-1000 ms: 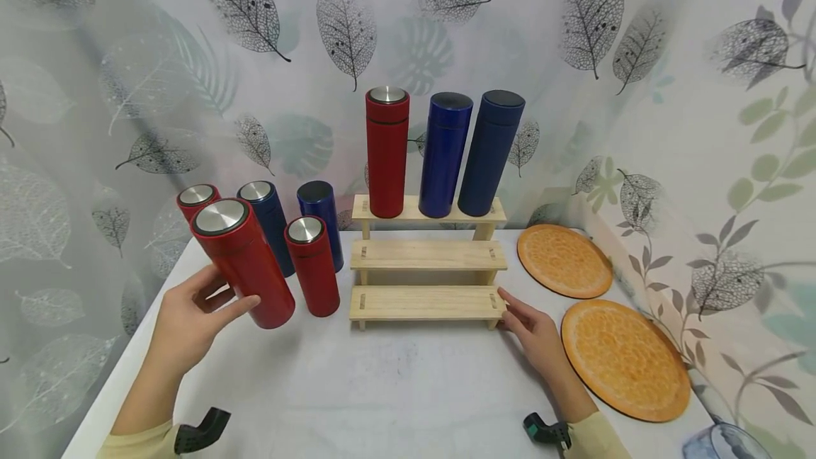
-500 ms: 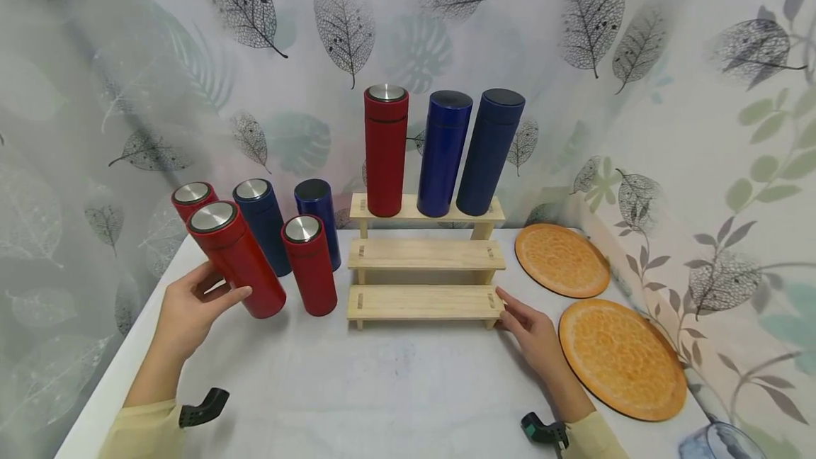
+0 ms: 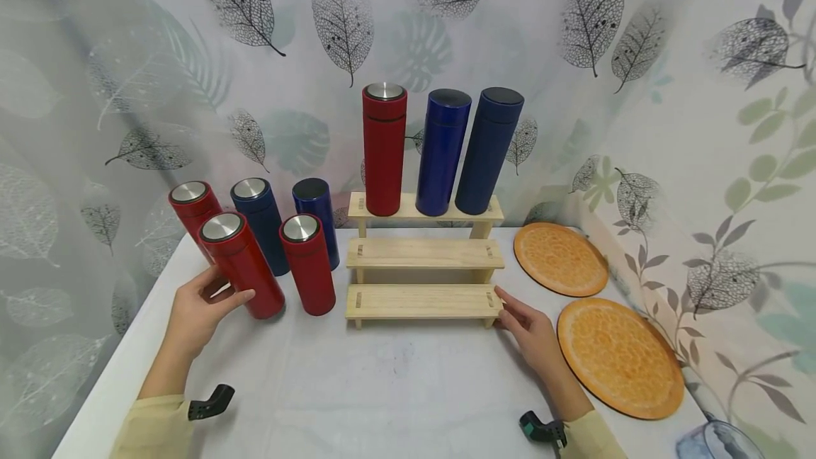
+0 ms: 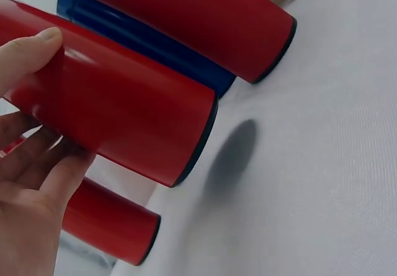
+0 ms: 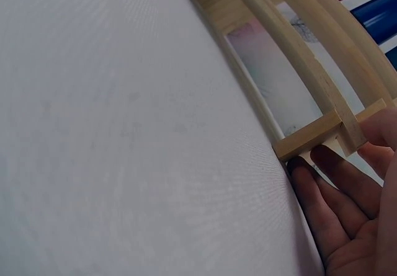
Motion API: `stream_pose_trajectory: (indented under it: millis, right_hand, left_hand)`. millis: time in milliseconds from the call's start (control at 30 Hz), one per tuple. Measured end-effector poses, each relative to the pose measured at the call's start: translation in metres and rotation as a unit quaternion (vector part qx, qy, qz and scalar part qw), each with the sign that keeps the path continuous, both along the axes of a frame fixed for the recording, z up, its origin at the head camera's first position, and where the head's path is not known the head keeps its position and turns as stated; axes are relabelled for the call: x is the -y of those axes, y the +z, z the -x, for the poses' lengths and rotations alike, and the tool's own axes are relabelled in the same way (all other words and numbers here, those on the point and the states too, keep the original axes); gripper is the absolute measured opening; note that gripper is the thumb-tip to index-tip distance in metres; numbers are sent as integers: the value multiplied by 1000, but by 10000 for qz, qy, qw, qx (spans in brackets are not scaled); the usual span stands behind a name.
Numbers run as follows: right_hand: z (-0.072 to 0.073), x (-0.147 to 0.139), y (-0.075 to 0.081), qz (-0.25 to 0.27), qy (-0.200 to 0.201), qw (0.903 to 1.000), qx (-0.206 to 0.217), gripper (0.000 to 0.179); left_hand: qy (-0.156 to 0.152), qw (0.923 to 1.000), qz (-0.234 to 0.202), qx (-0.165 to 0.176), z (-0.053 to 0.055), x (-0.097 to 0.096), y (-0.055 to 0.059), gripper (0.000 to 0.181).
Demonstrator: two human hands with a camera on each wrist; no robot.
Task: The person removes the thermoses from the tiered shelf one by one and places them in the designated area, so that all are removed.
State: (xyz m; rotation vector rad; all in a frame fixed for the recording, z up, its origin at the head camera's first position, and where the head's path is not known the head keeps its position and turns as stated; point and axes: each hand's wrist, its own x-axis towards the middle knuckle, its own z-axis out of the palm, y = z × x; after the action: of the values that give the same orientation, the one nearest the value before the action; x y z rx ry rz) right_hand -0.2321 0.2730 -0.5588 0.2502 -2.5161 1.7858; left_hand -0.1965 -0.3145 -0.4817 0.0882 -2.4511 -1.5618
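My left hand grips a red thermos with a silver lid, thumb on one side and fingers on the other. In the left wrist view its dark base hangs a little above the white cloth, with a shadow beside it. Around it stand another red thermos, a dark blue one, a shorter red one and a glossy blue one. My right hand holds the right end of the lowest step of a wooden three-step stand, thumb above and fingers by the leg.
On the stand's top step are a red thermos, a glossy blue one and a dark blue one. Two round orange mats lie at the right of the white-covered table. A leaf-patterned curtain hangs behind.
The red thermos in my left hand has come down and now stands more upright, slightly to the right of where it was half a second ago. My right hand stays on the stand.
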Motion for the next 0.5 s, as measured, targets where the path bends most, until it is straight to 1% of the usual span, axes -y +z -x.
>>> stream_pose_trajectory:
  millis: [100, 300, 500]
  right_hand:
    - [0, 0, 1, 27, -4, 10000, -1, 47]
    - [0, 0, 1, -8, 2, 10000, -14, 48]
    - [0, 1, 0, 14, -1, 10000, -16, 47]
  left_hand:
    - [2, 9999, -100, 15, 4, 1, -5, 82]
    - [-32, 9999, -154, 13, 9, 1, -9, 80]
    - [-86, 9996, -243, -94, 9, -1, -13, 78]
